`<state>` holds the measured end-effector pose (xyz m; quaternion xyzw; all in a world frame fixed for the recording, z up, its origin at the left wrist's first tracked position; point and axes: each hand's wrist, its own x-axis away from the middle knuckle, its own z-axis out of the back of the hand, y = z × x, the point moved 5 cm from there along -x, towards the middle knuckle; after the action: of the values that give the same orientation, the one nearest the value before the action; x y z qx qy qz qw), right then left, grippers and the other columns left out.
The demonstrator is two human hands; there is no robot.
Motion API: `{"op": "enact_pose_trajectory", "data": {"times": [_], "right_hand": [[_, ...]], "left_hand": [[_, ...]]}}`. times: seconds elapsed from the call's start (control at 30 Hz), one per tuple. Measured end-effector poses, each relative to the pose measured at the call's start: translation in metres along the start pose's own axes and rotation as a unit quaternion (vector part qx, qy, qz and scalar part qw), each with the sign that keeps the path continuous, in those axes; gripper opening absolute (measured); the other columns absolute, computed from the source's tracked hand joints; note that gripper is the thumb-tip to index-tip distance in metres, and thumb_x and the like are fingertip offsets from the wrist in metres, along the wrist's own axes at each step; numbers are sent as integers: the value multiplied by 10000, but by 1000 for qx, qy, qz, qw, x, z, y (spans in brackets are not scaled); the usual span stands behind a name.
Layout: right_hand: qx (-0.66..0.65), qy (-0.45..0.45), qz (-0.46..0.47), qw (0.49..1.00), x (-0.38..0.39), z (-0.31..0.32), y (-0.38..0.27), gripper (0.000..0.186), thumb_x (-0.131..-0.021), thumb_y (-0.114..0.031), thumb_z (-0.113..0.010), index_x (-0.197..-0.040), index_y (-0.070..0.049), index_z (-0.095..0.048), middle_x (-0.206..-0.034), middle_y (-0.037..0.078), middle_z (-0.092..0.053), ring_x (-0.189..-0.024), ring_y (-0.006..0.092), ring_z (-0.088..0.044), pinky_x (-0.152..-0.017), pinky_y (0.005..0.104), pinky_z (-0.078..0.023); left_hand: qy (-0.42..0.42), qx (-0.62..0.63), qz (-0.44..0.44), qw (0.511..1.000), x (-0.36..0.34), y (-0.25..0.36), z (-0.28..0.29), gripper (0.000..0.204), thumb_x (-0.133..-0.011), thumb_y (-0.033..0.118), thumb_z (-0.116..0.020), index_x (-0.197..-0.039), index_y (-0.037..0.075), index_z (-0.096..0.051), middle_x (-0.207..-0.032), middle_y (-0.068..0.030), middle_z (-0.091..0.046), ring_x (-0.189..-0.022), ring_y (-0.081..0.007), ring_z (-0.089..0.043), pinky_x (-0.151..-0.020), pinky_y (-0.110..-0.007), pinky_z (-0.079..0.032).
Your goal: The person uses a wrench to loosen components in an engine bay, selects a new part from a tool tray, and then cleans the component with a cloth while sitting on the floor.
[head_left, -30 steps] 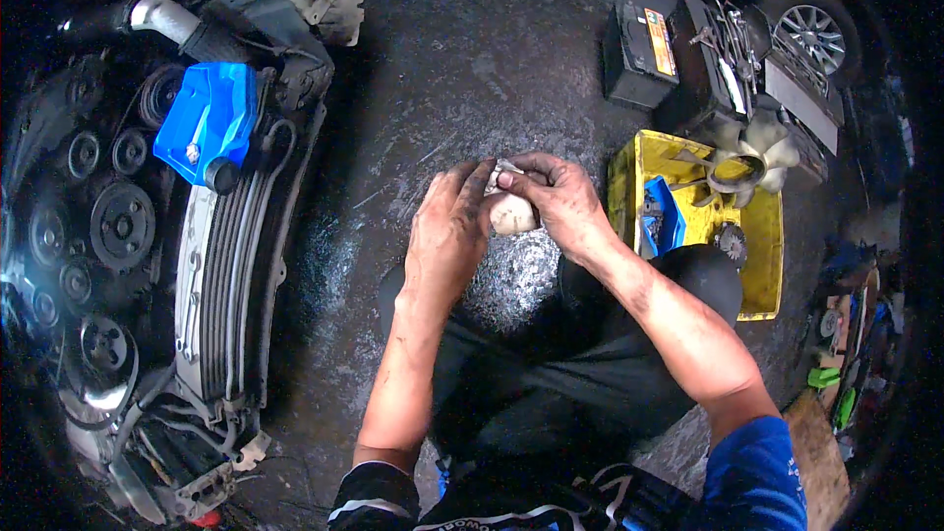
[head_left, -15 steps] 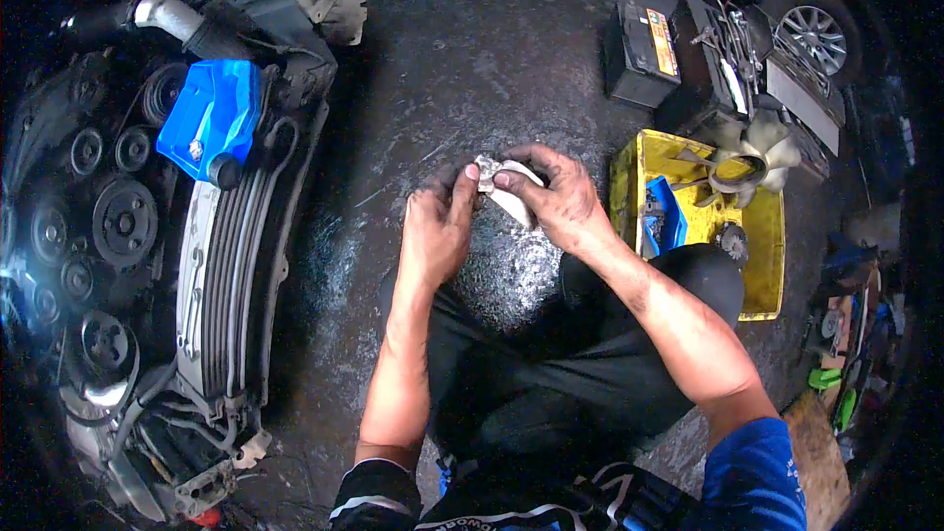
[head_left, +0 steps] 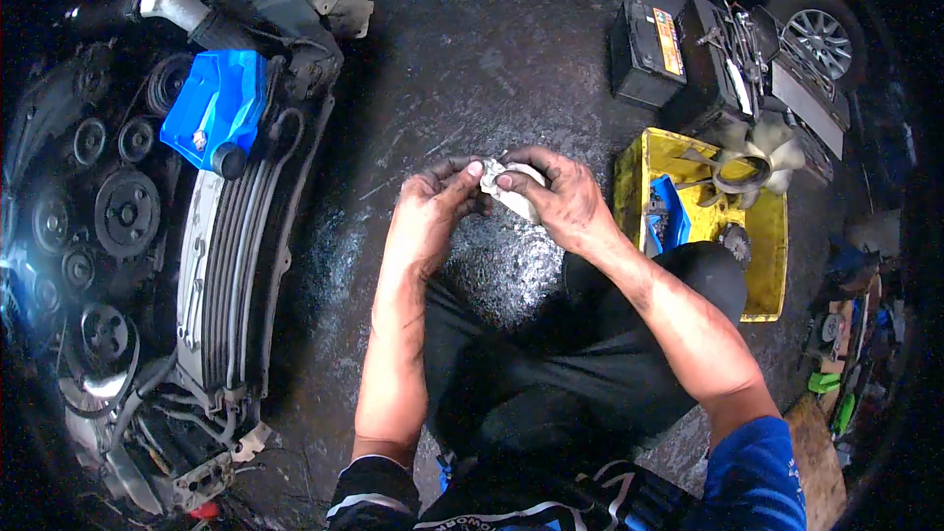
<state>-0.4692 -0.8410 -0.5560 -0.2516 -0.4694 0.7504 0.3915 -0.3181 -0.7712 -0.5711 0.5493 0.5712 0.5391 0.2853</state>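
Observation:
Above the floor between my knees, a crumpled white rag [head_left: 519, 199] is gripped in both hands. My left hand [head_left: 433, 199] is closed, thumb and fingers pinching the rag's bunched left end. My right hand [head_left: 565, 199] is closed too, its thumb pressing on the rag while the forefinger curls over the top. The thumb tips are close together. Whether some small part sits inside the folds is hidden. Fingers of both hands are blackened with grime.
At left, a cut-open blue container [head_left: 218, 88] rests on an open engine bay beside a radiator [head_left: 231, 275]. To my right stands a yellow crate [head_left: 773, 285] with a cooling fan [head_left: 777, 159] and a blue tray [head_left: 671, 216]. Beyond it are a battery [head_left: 641, 54] and tools [head_left: 739, 54].
My left hand has tilted slightly, its wrist shifting a little left. The rag looks more bunched between the fingers. The view has shifted a little.

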Motion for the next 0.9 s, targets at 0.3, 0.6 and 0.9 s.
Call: {"op": "enact_pose_trajectory", "data": {"times": [0.3,0.6,0.9], "right_hand": [[27,18,11,999,0,2,-3,330,-865,-320,-614,-1023,-35,-668,-914,180,-692,-863,324,-680,-777,397,-511],[28,-4,-24,999,-1,3,6,313,-869,-304,-608,-1047,-54,-667,-963,179,-690,-916,318,-673,-805,380,-510],[-11,-16,1,1000,-3,-7,8,344,-856,-287,-648,-1112,-57,-652,-1062,151,-681,-971,258,-659,-862,358,-496]], "left_hand": [[72,-225,-71,969,13,26,-12,319,-883,236,-677,-1041,-41,-663,-881,-114,-702,-764,-148,-654,-706,-283,-511],[107,-457,-206,859,16,17,-27,230,-829,120,-679,-1031,10,-678,-956,-182,-663,-901,-345,-642,-784,-400,-502],[169,-420,-325,830,18,13,-12,193,-830,84,-665,-1004,1,-673,-893,-166,-689,-803,-257,-678,-721,-340,-516]]}}
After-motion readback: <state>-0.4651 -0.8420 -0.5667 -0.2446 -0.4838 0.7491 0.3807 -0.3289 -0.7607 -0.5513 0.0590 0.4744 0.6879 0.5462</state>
